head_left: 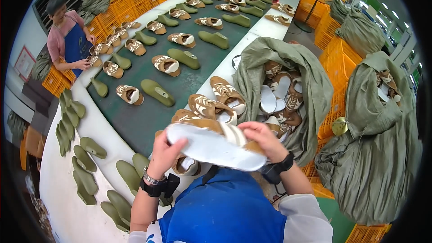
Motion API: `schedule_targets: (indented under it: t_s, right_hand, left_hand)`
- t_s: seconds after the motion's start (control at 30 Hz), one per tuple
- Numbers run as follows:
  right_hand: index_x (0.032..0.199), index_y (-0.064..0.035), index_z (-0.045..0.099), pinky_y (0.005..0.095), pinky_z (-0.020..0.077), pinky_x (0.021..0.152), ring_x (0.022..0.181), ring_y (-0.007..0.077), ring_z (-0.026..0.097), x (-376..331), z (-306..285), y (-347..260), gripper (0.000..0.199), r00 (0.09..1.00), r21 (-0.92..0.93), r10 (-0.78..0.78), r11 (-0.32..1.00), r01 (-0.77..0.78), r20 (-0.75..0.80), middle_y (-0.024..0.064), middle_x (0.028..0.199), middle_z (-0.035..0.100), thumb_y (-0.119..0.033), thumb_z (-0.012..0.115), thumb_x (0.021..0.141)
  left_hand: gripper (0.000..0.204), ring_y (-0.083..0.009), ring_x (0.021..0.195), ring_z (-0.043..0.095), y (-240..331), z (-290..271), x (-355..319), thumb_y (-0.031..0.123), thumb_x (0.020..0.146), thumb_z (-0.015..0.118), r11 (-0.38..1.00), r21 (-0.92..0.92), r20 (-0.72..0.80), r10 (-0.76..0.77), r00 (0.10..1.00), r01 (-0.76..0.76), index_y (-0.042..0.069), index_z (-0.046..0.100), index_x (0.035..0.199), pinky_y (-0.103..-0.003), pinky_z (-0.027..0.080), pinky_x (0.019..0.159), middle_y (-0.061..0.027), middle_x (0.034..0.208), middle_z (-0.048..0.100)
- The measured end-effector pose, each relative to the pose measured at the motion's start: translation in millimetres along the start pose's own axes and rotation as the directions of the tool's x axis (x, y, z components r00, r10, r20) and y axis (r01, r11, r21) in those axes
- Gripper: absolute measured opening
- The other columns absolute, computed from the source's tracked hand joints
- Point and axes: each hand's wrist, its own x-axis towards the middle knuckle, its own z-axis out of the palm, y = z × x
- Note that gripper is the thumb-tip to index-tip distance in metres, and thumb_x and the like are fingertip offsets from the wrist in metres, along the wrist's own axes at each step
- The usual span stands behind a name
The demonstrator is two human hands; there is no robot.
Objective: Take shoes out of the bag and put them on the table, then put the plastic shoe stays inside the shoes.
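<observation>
Held between both my hands is a brown and cream shoe upper (215, 148), its white underside tilted toward me. My left hand (164, 154) grips one end, with the thumb pressed on the white bottom. The other end sits in my right hand (264, 139), whose fingers wrap over the brown and cream side. Just beyond lie several similar shoe uppers (226, 94) on the white table edge. Another upper (186, 165), partly covered by the held one, is close to my left wrist.
A green belt (148, 65) carries rows of uppers and olive shoe lasts (157, 92). More lasts (85, 176) lie on the white table (67, 207) at left. A grey-green sack (310, 78) of uppers is right. Orange crates (335, 72) stand behind it. A person (69, 40) handles uppers at far left.
</observation>
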Motion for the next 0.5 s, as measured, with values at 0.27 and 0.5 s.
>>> schedule_targets:
  t_s: [0.27, 0.5]
  right_hand:
    - [0.111, 0.0003, 0.056, 0.0239, 0.0454, 0.081, 0.095, 0.0076, 0.055, 23.6, 16.0, -3.7, 0.027, 0.969, -0.067, -0.188, 0.977, 0.2, 0.158, 0.0058, 0.101, 0.061, -0.011, 0.057, 0.087]
    - [0.095, -0.0105, 0.063, 0.0332, 0.0448, 0.07, 0.077, 0.0259, 0.061, 103.5, -29.4, -28.4, 0.022, 0.631, -0.918, -0.695, -0.11, 0.381, 0.345, 0.0091, 0.082, 0.064, -0.012, 0.063, 0.073]
  left_hand:
    - [0.035, -0.0165, 0.082, 0.063, -39.1, -17.9, -2.8, 0.03, 0.092, 0.048, 0.78, -0.58, -0.164, -0.393, 0.905, 0.234, -0.001, 0.051, 0.11, -0.029, 0.051, 0.073, -0.0104, 0.098, 0.062]
    - [0.026, -0.0135, 0.089, 0.06, -62.5, -27.7, -27.1, 0.017, 0.088, 0.055, 0.909, -0.338, -0.212, -0.326, 0.921, 0.244, 0.0, 0.054, 0.109, -0.025, 0.048, 0.077, -0.0087, 0.098, 0.062]
